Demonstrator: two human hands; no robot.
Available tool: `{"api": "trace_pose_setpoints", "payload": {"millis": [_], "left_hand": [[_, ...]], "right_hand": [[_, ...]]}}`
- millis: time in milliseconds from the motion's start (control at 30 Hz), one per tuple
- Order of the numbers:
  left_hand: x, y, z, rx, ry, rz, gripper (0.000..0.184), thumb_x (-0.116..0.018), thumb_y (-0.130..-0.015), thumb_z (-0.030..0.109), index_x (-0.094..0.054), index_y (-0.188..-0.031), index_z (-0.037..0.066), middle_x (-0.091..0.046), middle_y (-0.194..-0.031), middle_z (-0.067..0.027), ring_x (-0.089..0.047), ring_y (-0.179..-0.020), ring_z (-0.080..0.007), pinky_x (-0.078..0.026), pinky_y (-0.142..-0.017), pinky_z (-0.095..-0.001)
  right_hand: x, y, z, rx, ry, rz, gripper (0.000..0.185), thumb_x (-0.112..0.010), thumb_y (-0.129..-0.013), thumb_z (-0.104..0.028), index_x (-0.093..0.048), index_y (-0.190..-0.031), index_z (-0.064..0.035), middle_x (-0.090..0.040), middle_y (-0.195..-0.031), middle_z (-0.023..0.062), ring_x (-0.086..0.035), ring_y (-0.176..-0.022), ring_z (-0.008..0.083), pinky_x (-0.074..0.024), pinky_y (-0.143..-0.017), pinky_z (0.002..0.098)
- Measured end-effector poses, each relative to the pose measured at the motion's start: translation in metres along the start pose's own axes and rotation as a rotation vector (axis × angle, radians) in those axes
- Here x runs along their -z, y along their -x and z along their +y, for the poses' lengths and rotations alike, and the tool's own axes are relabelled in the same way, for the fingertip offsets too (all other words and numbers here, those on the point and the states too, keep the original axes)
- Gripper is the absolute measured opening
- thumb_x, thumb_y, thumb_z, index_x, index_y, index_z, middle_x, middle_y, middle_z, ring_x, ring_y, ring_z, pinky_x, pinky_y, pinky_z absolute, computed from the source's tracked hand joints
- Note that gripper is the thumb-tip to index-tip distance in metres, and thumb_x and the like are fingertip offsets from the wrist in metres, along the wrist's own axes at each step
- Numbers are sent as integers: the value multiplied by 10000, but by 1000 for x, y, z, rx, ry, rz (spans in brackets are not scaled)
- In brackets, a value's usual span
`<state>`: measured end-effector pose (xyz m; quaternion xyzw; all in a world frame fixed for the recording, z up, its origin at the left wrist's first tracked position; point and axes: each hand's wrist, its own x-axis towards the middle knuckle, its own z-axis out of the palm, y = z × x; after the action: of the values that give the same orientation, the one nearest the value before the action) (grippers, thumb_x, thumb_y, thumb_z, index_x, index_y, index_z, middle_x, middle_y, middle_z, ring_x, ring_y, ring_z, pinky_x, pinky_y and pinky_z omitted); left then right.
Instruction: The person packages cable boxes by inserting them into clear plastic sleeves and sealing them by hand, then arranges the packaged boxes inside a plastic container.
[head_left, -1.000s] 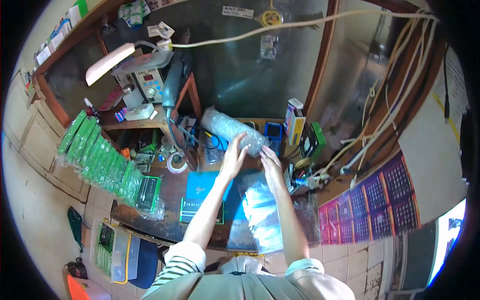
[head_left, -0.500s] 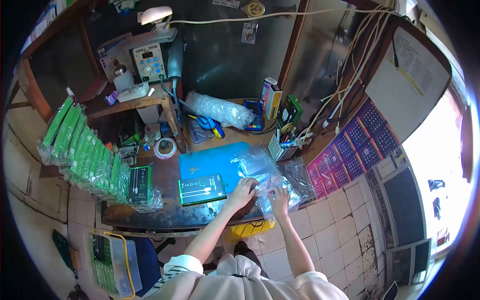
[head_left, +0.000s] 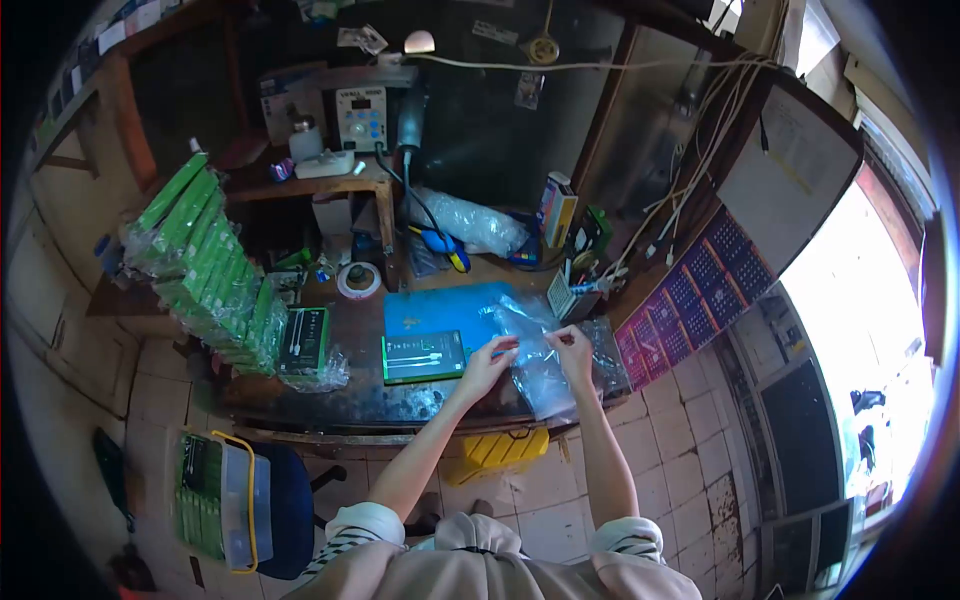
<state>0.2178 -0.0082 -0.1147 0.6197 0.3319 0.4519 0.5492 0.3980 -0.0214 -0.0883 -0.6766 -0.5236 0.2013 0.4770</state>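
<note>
Clear plastic bags [head_left: 540, 378] lie at the right of the desk, beneath and between my hands. My left hand [head_left: 488, 365] is at their left side, its fingers curled at the plastic. At their upper right, my right hand [head_left: 572, 352] has thumb and fingers pinched together on the plastic. Just left of my left hand lies a black and green box [head_left: 424, 357], partly over a blue mat [head_left: 440, 304]. Behind the mat rests a roll of bubble wrap [head_left: 470, 222], touched by neither hand.
A long row of plastic-wrapped green boxes [head_left: 215, 275] lines the desk's left side. A tape roll [head_left: 358, 281] is near the wooden stand. A pen holder [head_left: 570, 296] is at the right. Below are a yellow case [head_left: 500, 452] and a clear bin [head_left: 238, 500].
Both hands have come down from the bubble wrap to the plastic bags. The roll now lies farther back, and my right hand has lifted a little since the middle frame. The view has shifted.
</note>
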Motion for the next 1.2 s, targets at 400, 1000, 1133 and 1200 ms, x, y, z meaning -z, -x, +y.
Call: {"api": "trace_pose_setpoints", "payload": {"millis": [400, 1000, 1133, 1200], "left_hand": [[-3, 10, 32, 75, 132, 9, 126, -561, -857, 140, -559, -890, 18, -600, -763, -35, -564, -675, -80, -457, -601, -208], [81, 111, 82, -71, 369, 471, 162, -418, -922, 173, -325, -877, 49, -493, -1138, -270, -607, -900, -286, -525, -770, -331], [108, 149, 65, -14, 456, 396, 98, -419, -905, 112, -347, -855, 67, -473, -1194, -220, -591, -938, -283, -503, -813, -341], [128, 170, 46, 38, 402, 255, 118, -437, -895, 107, -353, -822, 68, -476, -1193, -204, -590, -938, -275, -502, -797, -327]], "right_hand": [[0, -11, -43, 90, -250, 31, 165, -637, -781, -160, -593, -854, -18, -578, -704, 49, -530, -635, 102, -423, -592, 251], [-93, 126, -47, 173, -522, -284, 755, -649, -729, -384, -260, -1264, -19, -328, -1246, 191, -388, -1128, 341, -327, -955, 389], [-100, 137, -54, -697, -1461, -977, 717, -361, -873, -525, -195, -1318, 11, -343, -1292, 220, -445, -1119, 363, -390, -943, 425], [-115, 131, -74, -834, -1509, -792, 809, -340, -834, -598, -133, -1342, -2, -373, -1275, 252, -455, -1109, 394, -425, -916, 446]]}}
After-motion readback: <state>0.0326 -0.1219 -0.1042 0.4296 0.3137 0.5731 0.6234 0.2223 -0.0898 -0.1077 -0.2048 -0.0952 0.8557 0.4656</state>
